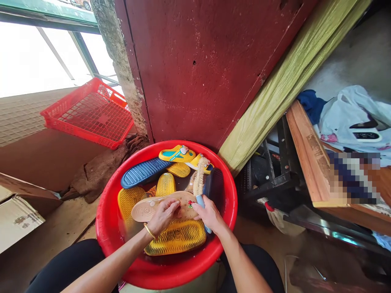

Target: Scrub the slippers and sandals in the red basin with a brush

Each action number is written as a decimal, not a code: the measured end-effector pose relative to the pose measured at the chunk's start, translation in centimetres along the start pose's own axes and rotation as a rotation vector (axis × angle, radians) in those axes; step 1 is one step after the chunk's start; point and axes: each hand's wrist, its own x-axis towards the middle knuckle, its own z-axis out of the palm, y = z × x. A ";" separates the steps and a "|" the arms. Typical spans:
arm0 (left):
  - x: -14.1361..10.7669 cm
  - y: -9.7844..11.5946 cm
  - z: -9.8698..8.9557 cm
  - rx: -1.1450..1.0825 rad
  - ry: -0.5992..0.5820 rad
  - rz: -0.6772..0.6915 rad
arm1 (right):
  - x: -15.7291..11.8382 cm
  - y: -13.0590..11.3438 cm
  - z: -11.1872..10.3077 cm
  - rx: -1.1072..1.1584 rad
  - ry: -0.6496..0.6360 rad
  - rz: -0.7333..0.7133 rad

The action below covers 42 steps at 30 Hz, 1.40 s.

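I've got the left hand (163, 215) closed on a beige sandal (186, 203), right hand (209, 213) gripping a blue-handled brush (199, 183) against it; a yellow slipper (175, 237) and navy slipper (143, 173) are still in the red basin (227, 195).

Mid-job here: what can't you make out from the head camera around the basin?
Head view only:
The right hand hides where the blue handle meets the bristles, so I cannot tell if they are one brush.
The left hand covers the middle of the tan sandal.
The stacked sandals hide the floor of the red basin.
A pixelated patch blurs the right end of the wooden board.
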 end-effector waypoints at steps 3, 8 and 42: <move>0.1 0.2 0.1 -0.058 0.044 -0.056 | -0.1 -0.1 -0.1 -0.005 -0.003 -0.001; -0.1 0.9 0.1 -0.060 0.045 -0.106 | 0.0 0.0 -0.1 -0.015 -0.007 -0.012; 0.5 -0.3 -0.7 -0.046 -0.009 -0.088 | 0.7 2.1 0.3 -0.093 -0.075 0.005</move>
